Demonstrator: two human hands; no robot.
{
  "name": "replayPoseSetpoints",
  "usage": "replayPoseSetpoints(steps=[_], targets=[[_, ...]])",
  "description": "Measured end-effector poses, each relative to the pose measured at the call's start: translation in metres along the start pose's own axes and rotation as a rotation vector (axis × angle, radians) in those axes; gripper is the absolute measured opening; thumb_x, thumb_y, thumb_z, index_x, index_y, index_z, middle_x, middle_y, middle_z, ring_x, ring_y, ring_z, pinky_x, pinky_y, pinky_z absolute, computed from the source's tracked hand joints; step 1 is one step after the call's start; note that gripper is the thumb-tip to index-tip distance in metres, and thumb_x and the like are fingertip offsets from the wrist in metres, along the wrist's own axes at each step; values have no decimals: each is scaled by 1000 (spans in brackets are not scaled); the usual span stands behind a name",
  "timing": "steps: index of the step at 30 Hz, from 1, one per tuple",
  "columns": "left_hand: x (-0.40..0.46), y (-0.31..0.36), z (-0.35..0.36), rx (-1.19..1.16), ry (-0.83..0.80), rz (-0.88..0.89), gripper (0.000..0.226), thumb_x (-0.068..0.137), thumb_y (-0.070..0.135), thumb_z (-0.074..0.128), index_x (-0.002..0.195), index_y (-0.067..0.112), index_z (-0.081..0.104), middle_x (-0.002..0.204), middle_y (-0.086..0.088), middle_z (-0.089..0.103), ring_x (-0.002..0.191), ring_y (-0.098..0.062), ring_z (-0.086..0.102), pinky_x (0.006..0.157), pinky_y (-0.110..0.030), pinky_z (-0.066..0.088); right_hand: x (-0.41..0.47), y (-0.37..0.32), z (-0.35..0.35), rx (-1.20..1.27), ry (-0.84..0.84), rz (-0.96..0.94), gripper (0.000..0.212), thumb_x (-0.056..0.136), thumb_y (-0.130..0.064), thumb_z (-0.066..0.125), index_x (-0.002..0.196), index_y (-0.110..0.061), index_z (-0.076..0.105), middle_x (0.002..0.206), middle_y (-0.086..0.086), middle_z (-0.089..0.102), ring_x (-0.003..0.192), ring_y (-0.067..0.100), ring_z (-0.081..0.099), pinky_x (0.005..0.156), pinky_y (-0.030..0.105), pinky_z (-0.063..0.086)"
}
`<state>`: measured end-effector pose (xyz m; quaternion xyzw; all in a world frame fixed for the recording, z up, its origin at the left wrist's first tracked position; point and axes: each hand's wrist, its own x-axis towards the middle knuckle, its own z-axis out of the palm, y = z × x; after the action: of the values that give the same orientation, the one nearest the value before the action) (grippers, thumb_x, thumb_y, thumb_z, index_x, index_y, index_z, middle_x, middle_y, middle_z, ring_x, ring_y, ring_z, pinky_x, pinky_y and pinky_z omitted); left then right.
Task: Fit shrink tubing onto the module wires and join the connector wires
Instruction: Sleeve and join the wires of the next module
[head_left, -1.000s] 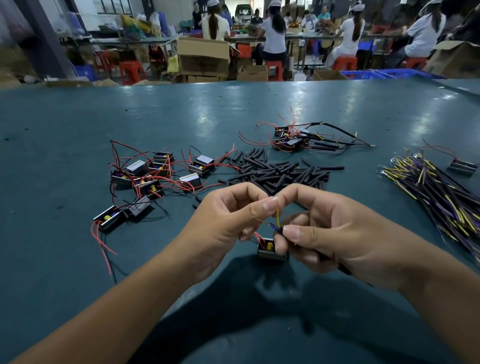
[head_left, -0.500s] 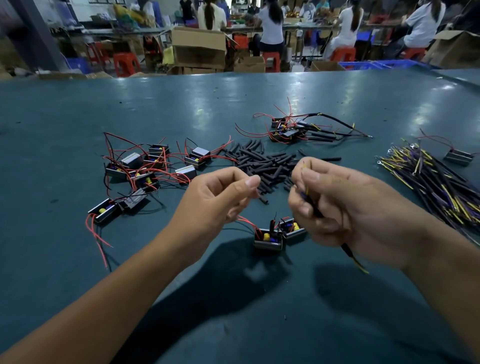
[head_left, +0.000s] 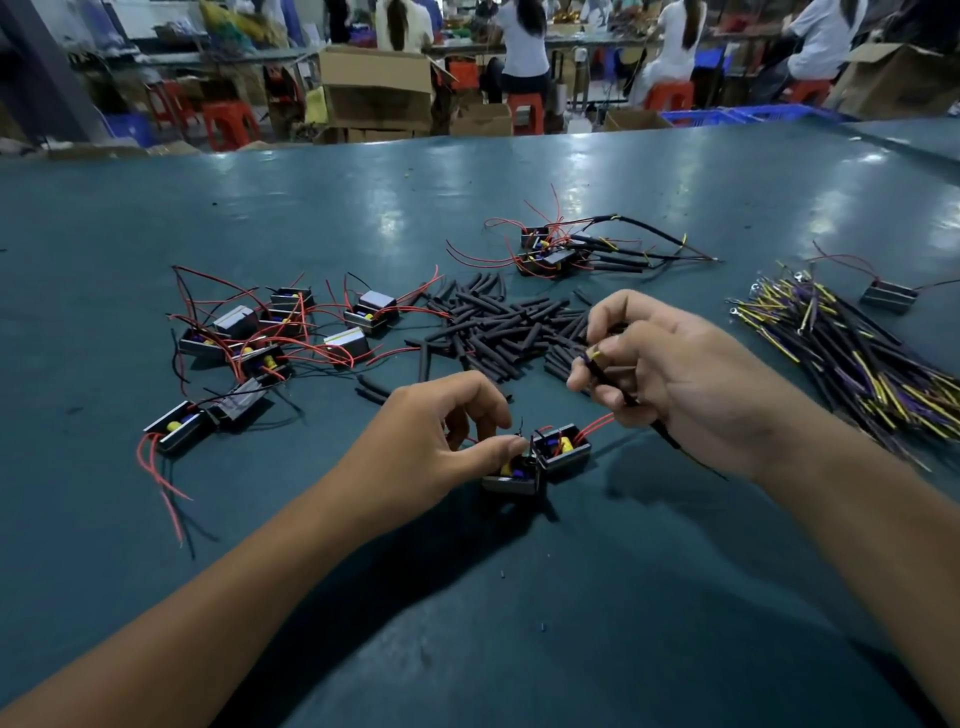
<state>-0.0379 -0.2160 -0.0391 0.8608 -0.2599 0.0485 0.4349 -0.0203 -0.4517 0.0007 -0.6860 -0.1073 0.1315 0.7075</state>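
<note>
Wire end above and right of the modules

Hands work close together at the near middle of the green table (head_left: 519, 171). The left hand (head_left: 441, 441) is low, its thumb and fingers curled down onto the nearer of two small black modules (head_left: 511, 475); the thumb tip touches the module's top edge, but whether it pinches a lead there is too small to tell. A second module (head_left: 563, 447) sits touching the first, just to its right, with red leads (head_left: 597, 423) running up toward the right hand.

The right hand (head_left: 675, 384) is raised, up and right of the modules. It pinches a black-sleeved connector wire (head_left: 605, 376) between thumb and forefinger. The wire's yellow and purple tip sticks out at the upper left of the pinch; the tail runs down and right past the wrist. So the long axis slants from upper left to lower right.

Judgement: the join needs the wire tip brought down and left to the module leads. The left hand is the nearer one to those leads.

Loose tubing pieces (head_left: 498, 322) lie just beyond both hands. More modules (head_left: 260, 338) lie to the left, a bundle of connector wires (head_left: 857, 358) to the right.
</note>
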Motion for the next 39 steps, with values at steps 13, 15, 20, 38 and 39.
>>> replayPoseSetpoints(steps=[13,15,20,38,39], targets=[[-1,-2,-4,-30,6,-17,21,84,30,80,83,27,59,73,9,58,62,-9,48,55,-21,39,1,9,-2,-154,-218,-47,16,85,-9,51,86,-22,59,88,10,70,65,15,48,52,24,34],[-1,-1,-10,-61,11,14,17,83,26,77,85,27,60,76,6,58,66,-9,48,60,-23,41,0,8,-1,-172,-229,-57,16,86,-7,53,90,-22,58,88,10,70,65,14,48,53,26,33],[-2,9,-10,-74,161,100,18,83,37,74,95,28,64,82,8,59,67,-6,48,60,-13,39,-5,5,3,-184,-268,-51,21,87,-8,58,105,-15,51,91,12,74,66,14,50,54,20,38],[-4,24,-2,-165,348,11,15,85,38,75,81,26,67,67,21,58,57,-1,45,55,-12,35,-13,0,11,-197,-253,-78,24,87,-12,59,109,-14,51,92,7,73,66,12,51,57,19,41],[-3,24,-2,-229,340,-32,17,83,40,75,81,25,69,68,17,61,58,-3,47,54,-14,37,-13,0,12,-194,-256,-82,24,87,-12,58,110,-14,51,91,6,73,67,11,51,57,19,41]])
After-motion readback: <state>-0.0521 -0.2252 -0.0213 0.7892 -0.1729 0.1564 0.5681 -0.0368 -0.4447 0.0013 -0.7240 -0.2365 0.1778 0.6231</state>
